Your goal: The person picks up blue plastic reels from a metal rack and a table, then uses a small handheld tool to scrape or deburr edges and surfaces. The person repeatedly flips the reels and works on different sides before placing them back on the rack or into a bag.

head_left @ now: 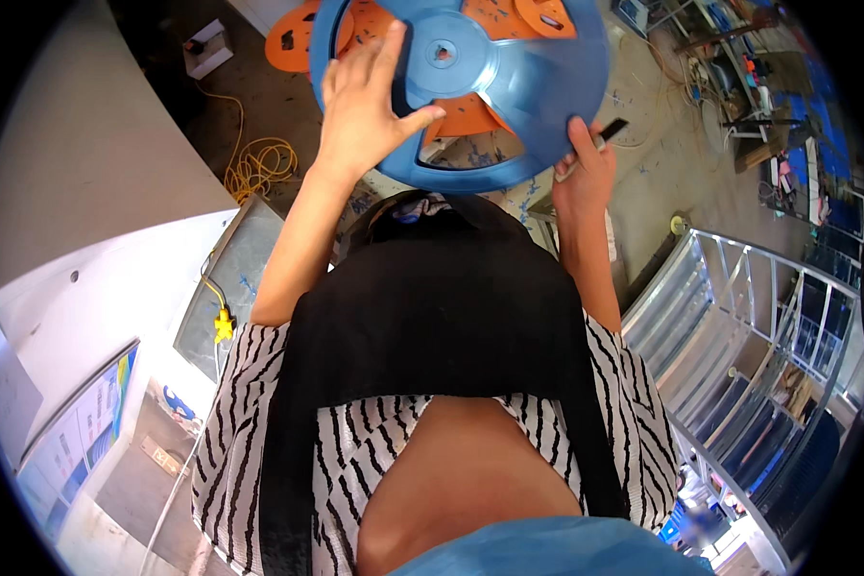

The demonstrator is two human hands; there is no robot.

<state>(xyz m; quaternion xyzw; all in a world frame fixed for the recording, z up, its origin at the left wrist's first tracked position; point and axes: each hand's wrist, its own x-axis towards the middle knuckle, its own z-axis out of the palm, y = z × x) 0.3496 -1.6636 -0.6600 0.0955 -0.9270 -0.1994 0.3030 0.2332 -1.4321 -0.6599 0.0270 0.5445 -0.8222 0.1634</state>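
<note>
A large blue plastic reel disc [547, 67] with cut-out openings and a round hub stands in front of me. My left hand [360, 110] lies on its left part, fingers stretched and thumb spread over an opening. At the disc's lower right rim, my right hand [586, 173] is closed, its thumb up against the edge. In that hand is a utility knife [600, 142] with a pale handle and a dark flat end sticking out to the right. Orange discs [291, 38] of similar shape lie lower down, partly seen through the blue one's openings.
Blue scraps litter the floor [634, 182]. A coiled yellow cord [259, 165] lies at left, near a grey-topped surface [259, 240] and a white wall [115, 278]. A metal frame rack [739, 317] stands at right. Cluttered shelving [787, 144] is at the far right.
</note>
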